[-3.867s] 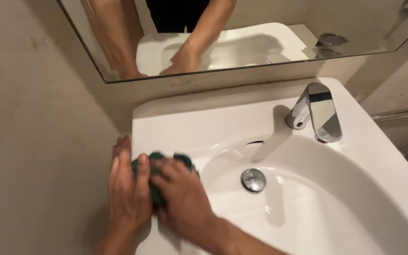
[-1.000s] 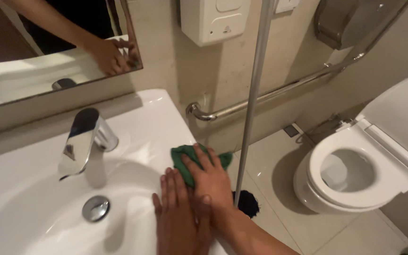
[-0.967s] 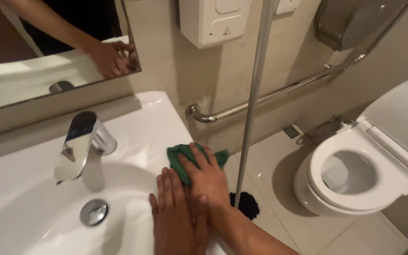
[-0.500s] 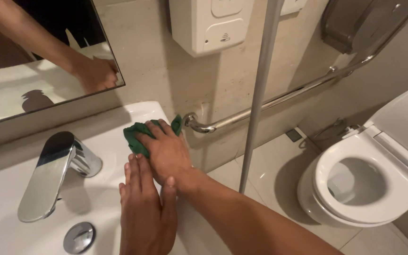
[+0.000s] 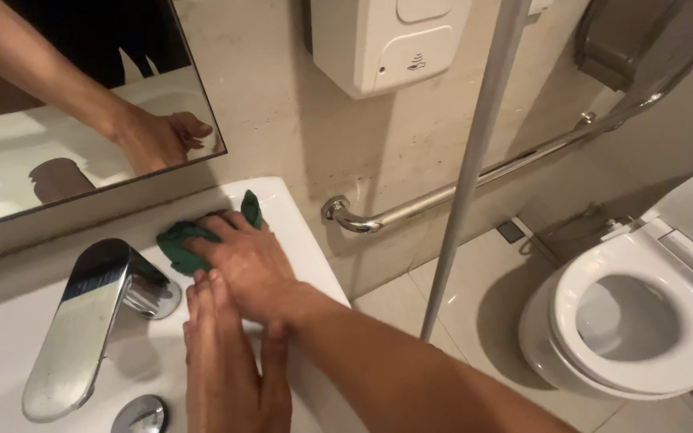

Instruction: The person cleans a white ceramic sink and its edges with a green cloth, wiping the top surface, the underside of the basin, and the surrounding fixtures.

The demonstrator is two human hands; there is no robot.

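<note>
My right hand (image 5: 244, 265) presses a crumpled green cloth (image 5: 176, 245) down on the back right corner of the white sink (image 5: 292, 218), fingers spread over the cloth. The cloth sticks out left of and behind the fingers, close to the base of the chrome faucet (image 5: 82, 321). My left hand (image 5: 226, 361) lies flat on the sink's rim just in front of the right hand, fingertips touching its wrist, holding nothing.
A mirror (image 5: 58, 96) above the sink reflects an arm. A white wall dispenser (image 5: 387, 40), a metal grab bar (image 5: 459, 191) and an upright metal pole (image 5: 475, 160) stand to the right. An open white toilet (image 5: 643, 321) sits on the tiled floor. The drain plug (image 5: 139, 414) shows below.
Both hands and the cloth have slid from the sink's right rim back to its rear right corner, then left toward the faucet. The view has shifted with them.
</note>
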